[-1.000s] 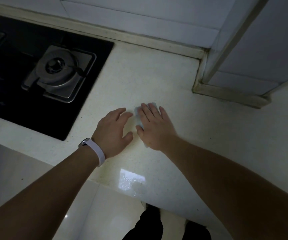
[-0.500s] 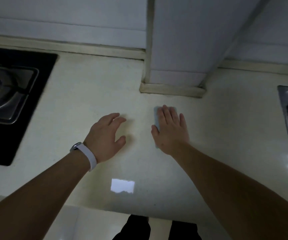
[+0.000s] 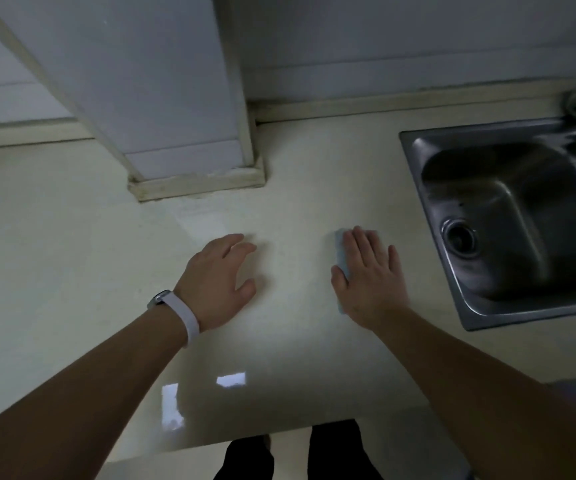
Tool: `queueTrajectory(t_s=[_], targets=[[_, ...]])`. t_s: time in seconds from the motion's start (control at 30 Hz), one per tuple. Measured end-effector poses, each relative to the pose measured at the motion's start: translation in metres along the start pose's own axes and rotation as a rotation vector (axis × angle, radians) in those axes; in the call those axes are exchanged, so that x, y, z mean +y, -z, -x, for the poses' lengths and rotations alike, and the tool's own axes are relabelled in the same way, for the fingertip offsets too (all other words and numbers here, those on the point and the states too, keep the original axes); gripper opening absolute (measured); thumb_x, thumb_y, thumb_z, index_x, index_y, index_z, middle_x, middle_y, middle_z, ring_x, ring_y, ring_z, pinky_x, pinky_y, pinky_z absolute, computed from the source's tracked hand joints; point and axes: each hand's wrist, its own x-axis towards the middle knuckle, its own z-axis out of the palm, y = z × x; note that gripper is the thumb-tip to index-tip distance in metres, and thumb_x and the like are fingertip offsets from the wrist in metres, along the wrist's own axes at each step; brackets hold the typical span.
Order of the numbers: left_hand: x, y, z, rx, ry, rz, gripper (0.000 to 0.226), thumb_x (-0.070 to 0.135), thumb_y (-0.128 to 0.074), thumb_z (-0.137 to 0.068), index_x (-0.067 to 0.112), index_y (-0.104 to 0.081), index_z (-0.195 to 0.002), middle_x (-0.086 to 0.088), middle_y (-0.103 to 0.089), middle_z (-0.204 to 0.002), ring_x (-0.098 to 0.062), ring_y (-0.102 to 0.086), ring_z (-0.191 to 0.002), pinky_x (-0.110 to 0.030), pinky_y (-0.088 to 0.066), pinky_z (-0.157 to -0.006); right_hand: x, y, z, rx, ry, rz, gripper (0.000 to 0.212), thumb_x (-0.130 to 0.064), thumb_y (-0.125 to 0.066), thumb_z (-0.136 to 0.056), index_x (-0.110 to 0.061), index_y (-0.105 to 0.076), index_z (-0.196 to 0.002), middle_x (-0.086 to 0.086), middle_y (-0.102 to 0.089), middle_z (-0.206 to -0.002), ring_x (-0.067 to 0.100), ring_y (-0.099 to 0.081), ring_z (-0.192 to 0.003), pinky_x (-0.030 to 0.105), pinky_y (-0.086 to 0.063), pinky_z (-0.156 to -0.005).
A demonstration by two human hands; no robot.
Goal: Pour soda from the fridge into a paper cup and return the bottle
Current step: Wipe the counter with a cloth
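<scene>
Both hands lie on the pale countertop (image 3: 72, 237): the left hand (image 3: 219, 278), a white wristband (image 3: 184, 315) at its wrist, rests loosely with fingers relaxed and holds nothing, while the right hand (image 3: 369, 275) presses flat, fingers straight, on a light blue cloth (image 3: 341, 252). Bare counter runs between them and forward to a white pillar (image 3: 175, 98). Just right of the cloth, a steel sink (image 3: 508, 220) holds only its drain, a tap at its far corner. No soda bottle or paper cup shows.
</scene>
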Motion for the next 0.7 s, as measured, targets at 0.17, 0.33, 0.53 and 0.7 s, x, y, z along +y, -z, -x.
queueTrajectory(t_s=[0.17, 0.33, 0.53, 0.7], targets=[[0.045, -0.018, -0.024, -0.039, -0.012, -0.014, 0.081, 0.059, -0.031, -0.074, 0.017, -0.049, -0.140, -0.009, -0.040, -0.152, -0.029, -0.036, -0.139, -0.042, -0.032, -0.110, 0.059, 0.007, 0.006, 0.007, -0.022, 0.008, 0.066, -0.051, -0.023, -0.095, -0.019, -0.008, -0.152, 0.005, -0.014, -0.160, 0.024, -0.005, -0.147, 0.050, -0.010, -0.118], [0.077, -0.025, -0.038, -0.079, 0.034, -0.039, 0.071, 0.049, -0.043, -0.080, 0.020, -0.044, -0.144, -0.005, -0.034, -0.156, -0.025, -0.029, -0.143, -0.040, -0.027, -0.112, 0.079, 0.014, -0.005, -0.005, 0.089, 0.044, 0.067, -0.052, -0.022, -0.096, -0.016, -0.012, -0.151, 0.008, -0.017, -0.159, 0.026, -0.009, -0.147, 0.050, -0.014, -0.117], [0.088, -0.017, -0.032, -0.011, 0.125, -0.041, 0.072, 0.053, -0.042, -0.080, 0.019, -0.046, -0.143, -0.007, -0.037, -0.153, -0.027, -0.033, -0.141, -0.041, -0.030, -0.112, 0.081, 0.018, -0.047, -0.012, 0.243, 0.060, 0.070, -0.053, -0.018, -0.096, -0.014, -0.010, -0.152, 0.009, -0.013, -0.160, 0.027, -0.006, -0.147, 0.047, -0.008, -0.119], [0.082, -0.010, -0.019, 0.033, 0.176, -0.032, 0.075, 0.057, -0.036, -0.076, 0.019, -0.049, -0.140, -0.007, -0.042, -0.150, -0.028, -0.038, -0.138, -0.043, -0.035, -0.110, 0.070, 0.027, -0.082, -0.066, 0.451, 0.134, 0.071, -0.053, -0.010, -0.095, -0.013, 0.002, -0.152, 0.008, -0.002, -0.161, 0.025, 0.002, -0.148, 0.042, -0.005, -0.119]])
